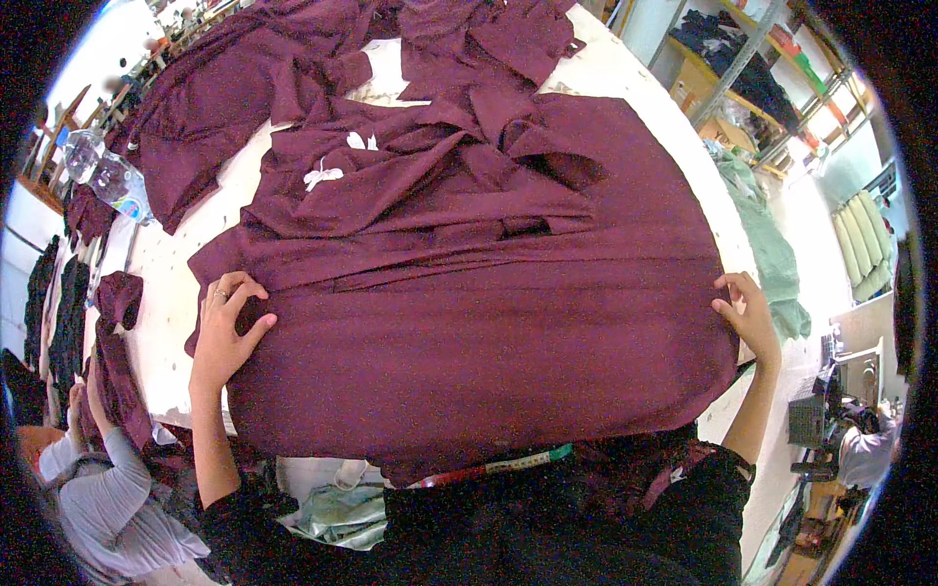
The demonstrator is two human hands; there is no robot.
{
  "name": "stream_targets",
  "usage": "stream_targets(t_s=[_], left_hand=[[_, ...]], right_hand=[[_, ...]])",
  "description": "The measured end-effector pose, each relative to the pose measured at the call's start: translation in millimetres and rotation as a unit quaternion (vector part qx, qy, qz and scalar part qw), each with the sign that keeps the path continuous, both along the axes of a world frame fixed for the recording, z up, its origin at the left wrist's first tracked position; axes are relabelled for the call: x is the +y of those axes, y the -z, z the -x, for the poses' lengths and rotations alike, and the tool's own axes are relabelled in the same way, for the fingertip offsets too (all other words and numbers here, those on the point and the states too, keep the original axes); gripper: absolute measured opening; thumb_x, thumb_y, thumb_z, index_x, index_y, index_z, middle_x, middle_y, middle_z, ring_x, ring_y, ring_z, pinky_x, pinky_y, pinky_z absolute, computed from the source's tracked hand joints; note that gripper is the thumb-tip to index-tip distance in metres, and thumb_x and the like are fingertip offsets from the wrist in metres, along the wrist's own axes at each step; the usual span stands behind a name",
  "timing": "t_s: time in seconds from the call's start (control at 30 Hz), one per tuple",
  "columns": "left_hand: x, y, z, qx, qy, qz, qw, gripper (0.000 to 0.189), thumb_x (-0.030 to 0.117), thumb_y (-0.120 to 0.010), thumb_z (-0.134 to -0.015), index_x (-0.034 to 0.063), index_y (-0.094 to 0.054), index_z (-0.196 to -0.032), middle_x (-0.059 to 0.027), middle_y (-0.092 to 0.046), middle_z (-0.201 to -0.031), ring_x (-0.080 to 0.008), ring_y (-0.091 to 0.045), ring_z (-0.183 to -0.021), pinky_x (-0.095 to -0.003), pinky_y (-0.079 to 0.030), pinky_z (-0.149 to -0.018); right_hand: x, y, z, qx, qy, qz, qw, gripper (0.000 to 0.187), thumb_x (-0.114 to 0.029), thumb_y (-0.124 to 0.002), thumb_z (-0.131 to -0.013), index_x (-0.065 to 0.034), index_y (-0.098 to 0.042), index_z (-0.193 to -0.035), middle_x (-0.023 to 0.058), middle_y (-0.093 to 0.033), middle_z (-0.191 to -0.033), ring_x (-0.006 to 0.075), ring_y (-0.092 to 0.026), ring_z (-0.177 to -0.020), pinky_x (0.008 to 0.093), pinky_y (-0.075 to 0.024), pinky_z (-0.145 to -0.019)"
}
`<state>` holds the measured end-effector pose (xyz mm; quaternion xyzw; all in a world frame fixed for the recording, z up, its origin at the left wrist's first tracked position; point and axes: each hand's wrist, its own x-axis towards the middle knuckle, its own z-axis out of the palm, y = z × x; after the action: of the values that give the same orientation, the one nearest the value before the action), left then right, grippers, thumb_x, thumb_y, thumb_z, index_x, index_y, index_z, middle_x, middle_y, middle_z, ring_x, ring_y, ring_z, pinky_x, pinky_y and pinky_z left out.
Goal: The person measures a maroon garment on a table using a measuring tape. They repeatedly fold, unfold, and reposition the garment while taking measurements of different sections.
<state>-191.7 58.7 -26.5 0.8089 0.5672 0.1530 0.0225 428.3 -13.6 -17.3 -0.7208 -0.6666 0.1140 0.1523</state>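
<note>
A large piece of maroon fabric [476,351] lies spread over a pale table [176,293], smooth at the front and hanging over the near edge. On its left side rests my left hand [231,329], a ring on one finger, with thumb and forefinger apart and nothing visible between them. At the right edge of the cloth is my right hand [746,315], its thumb and bent forefinger also apart. Beyond the smooth part, the fabric bunches into folds, where two white tags or ties [322,174] show. More maroon pieces [220,110] are heaped at the far end.
A clear plastic bottle [110,179] lies at the table's left edge. Green plastic sheeting [762,242] and metal shelving [733,73] with dark cloth stand to the right. A person in grey [110,498] handles cloth at left. Another person [868,447] sits far right. A measuring tape [520,461] shows near my body.
</note>
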Motion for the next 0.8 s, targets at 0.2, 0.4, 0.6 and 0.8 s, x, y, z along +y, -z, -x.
stream_targets(t_s=[0.2, 0.4, 0.6, 0.8], left_hand=[[6, -8, 16, -0.161, 0.009, 0.071, 0.984, 0.020, 0.010, -0.066, -0.073, 0.0046, -0.049, -0.083, -0.0029, -0.049, -0.085, -0.0150, -0.047, -0.077, -0.0280, -0.037, -0.076], [26, 8, 24, -0.230, -0.082, 0.164, 0.956, 0.011, 0.008, -0.064, -0.076, 0.0020, -0.056, -0.080, 0.0033, -0.045, -0.066, -0.0054, -0.038, -0.062, -0.0209, -0.032, -0.058], [21, 12, 29, -0.189, -0.031, 0.050, 0.980, 0.010, 0.008, -0.068, -0.072, 0.0005, -0.063, -0.078, -0.0030, -0.060, -0.074, -0.0114, -0.049, -0.065, -0.0250, -0.038, -0.060], [-23, -3, 32, 0.157, 0.022, -0.203, 0.966, 0.010, 0.007, -0.066, -0.071, 0.0050, -0.058, -0.076, -0.0060, -0.055, -0.074, -0.0215, -0.052, -0.082, -0.0362, -0.036, -0.077]], right_hand=[[1, 1, -21, 0.161, -0.008, -0.020, 0.987, 0.018, -0.012, -0.064, -0.075, -0.0069, -0.050, -0.085, -0.0013, -0.045, -0.078, 0.0114, -0.045, -0.076, 0.0248, -0.0377, -0.070], [28, 14, -32, 0.289, -0.008, -0.015, 0.957, 0.009, -0.010, -0.058, -0.085, -0.0076, -0.051, -0.089, -0.0051, -0.045, -0.079, 0.0036, -0.039, -0.071, 0.0185, -0.0336, -0.066], [35, 8, -25, 0.249, 0.078, 0.019, 0.965, 0.011, -0.008, -0.060, -0.083, -0.0039, -0.057, -0.092, -0.0005, -0.055, -0.076, 0.0058, -0.051, -0.066, 0.0206, -0.0417, -0.064], [-2, 1, -22, 0.057, -0.016, -0.152, 0.987, 0.007, 0.004, -0.058, -0.076, -0.0024, -0.055, -0.075, 0.0082, -0.063, -0.082, 0.0187, -0.062, -0.079, 0.0333, -0.0470, -0.081]])
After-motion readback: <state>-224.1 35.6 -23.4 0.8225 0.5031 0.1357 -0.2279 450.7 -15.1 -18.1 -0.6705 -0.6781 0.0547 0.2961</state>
